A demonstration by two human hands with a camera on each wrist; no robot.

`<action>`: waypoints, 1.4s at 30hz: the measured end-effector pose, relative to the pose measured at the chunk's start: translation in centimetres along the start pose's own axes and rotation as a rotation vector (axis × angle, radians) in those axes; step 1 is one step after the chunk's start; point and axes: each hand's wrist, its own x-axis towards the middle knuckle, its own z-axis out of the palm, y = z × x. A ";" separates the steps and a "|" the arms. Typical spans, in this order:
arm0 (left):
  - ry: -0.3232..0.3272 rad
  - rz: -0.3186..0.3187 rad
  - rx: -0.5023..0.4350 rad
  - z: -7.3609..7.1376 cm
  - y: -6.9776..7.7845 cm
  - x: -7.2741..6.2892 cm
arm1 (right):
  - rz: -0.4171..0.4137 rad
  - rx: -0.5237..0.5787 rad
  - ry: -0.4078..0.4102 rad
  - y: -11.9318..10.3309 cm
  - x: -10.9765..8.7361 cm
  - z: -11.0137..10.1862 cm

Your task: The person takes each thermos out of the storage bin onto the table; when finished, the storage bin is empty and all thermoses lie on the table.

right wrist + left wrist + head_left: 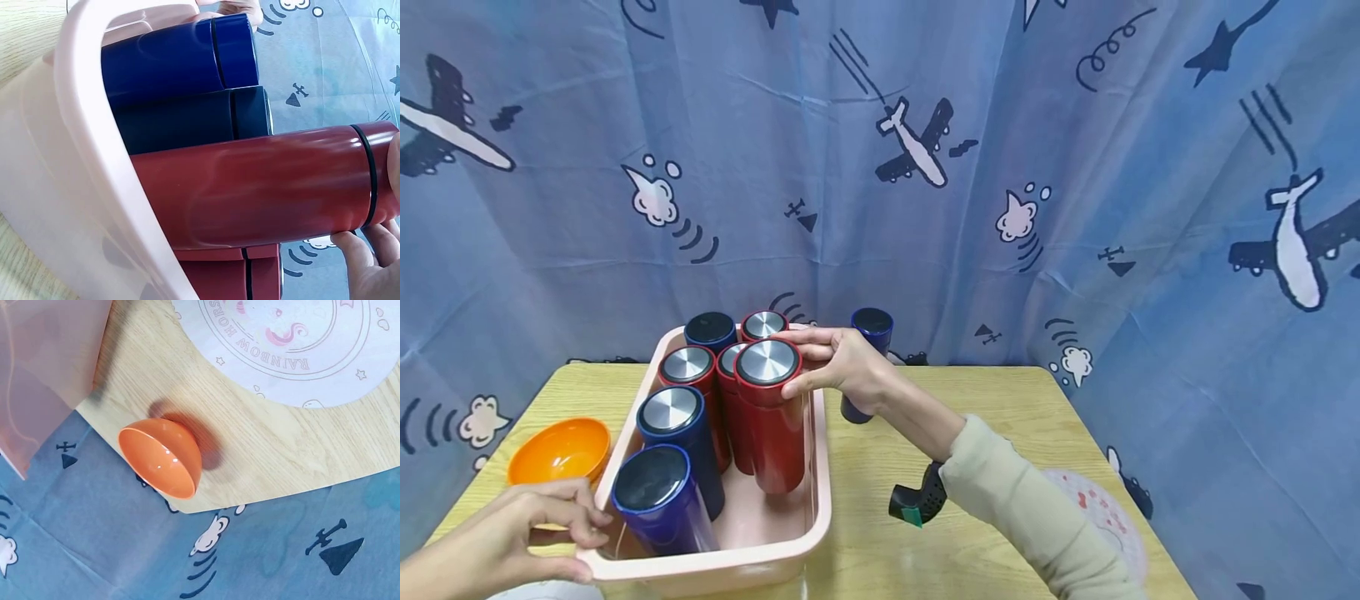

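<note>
My right hand [857, 367] grips a red thermos [775, 442] by its silver-topped lid. In the right wrist view this red thermos [262, 187] rises higher than the bottles beside it, its lower end hidden behind the bin's wall. The pale pink bin [822, 500] also holds a bright blue thermos [670, 517], a dark blue thermos [688, 433] with a silver top, another blue one [710, 329] at the back and several red ones. My left hand [512, 533] pinches the bin's rim at the near left corner.
An orange bowl [565, 450] sits on the wooden table left of the bin. Right of it stand a blue thermos [872, 329] and a black curved object [921, 497] with a green patch. A round printed mat [1101, 508] lies at the right. A blue curtain [880, 167] hangs behind.
</note>
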 end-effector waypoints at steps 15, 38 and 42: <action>0.009 0.016 -0.004 0.2 -0.2 0.0 | -0.016 0.031 -0.015 -1.5 -0.6 -0.7; 0.003 -0.016 -0.004 0.1 -0.2 0.0 | -0.159 0.080 -0.042 -6.6 -2.2 -3.3; -0.010 -0.037 -0.019 0.0 -0.1 0.0 | -0.191 0.085 -0.063 -7.3 -2.6 -4.1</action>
